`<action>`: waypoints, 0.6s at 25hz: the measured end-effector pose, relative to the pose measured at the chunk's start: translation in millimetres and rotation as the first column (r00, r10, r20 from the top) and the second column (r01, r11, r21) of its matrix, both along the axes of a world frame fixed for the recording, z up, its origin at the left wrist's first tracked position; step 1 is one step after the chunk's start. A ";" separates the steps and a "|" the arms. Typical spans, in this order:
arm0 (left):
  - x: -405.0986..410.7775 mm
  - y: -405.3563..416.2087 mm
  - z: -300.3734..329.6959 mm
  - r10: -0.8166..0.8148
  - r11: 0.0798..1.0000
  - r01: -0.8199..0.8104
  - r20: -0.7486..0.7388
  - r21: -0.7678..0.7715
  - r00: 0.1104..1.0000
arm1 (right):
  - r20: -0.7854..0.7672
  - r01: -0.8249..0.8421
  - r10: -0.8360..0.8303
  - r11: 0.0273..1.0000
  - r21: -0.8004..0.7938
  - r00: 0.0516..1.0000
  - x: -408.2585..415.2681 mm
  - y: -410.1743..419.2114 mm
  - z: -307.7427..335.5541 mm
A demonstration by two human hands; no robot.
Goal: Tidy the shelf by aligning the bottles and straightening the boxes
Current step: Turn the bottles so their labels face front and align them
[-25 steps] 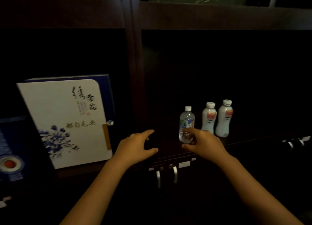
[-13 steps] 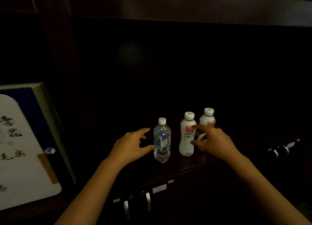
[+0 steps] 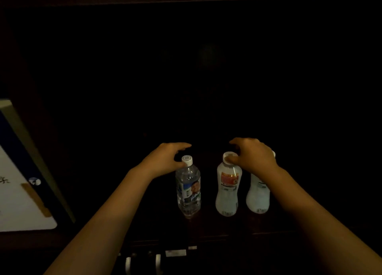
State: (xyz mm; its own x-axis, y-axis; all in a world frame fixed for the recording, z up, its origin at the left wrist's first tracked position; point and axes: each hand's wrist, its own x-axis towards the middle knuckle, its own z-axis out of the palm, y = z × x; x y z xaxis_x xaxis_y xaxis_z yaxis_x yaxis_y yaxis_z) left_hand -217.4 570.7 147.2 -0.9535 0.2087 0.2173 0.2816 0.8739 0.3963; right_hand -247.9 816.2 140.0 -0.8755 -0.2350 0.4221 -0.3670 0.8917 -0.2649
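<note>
Change in bottles: all three bottles stand lower and nearer in the head view than half a second ago; the box has slid almost off the left edge.
Change in hands: both hands, earlier level with the bottle bodies, are now up at cap height, reaching past the caps toward the dark back of the shelf.
Clear water bottle (image 3: 188, 189): upright on the dark shelf (image 3: 208, 225), leftmost of the row, blue label facing the camera.
Middle white bottle (image 3: 227, 189): upright, near the clear one with a gap between them, red-orange label.
Right white bottle (image 3: 258, 194): upright just beside the middle one, its top hidden behind the right wrist.
Left hand (image 3: 165, 159): fingers loosely curled and spread, holding nothing; it sits just behind and left of the clear bottle's cap, and contact cannot be told.
Right hand (image 3: 253, 156): open and arched, grasping nothing; the thumb lies over the middle bottle's cap.
Box (image 3: 22, 204): leaning at the far left, white face with blue edge, well apart from the bottles.
Handles (image 3: 142, 264): two pale cabinet pulls under the shelf edge.
</note>
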 end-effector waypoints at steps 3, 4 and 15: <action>-7.6 8.5 -5.9 -0.032 0.999 0.033 0.033 -0.034 0.999 | 0.029 -0.039 0.039 0.999 -0.002 0.999 -8.4 -4.5 -7.0; -9.4 9.3 -6.2 -0.027 0.999 0.028 0.025 -0.045 0.999 | 0.037 -0.065 0.066 0.998 -0.024 0.997 -10.7 -4.4 -7.3; -16.7 9.9 -15.2 0.088 0.995 -0.086 -0.041 0.048 0.995 | 0.237 -0.388 0.435 0.895 -0.220 0.869 -29.9 0.1 -6.6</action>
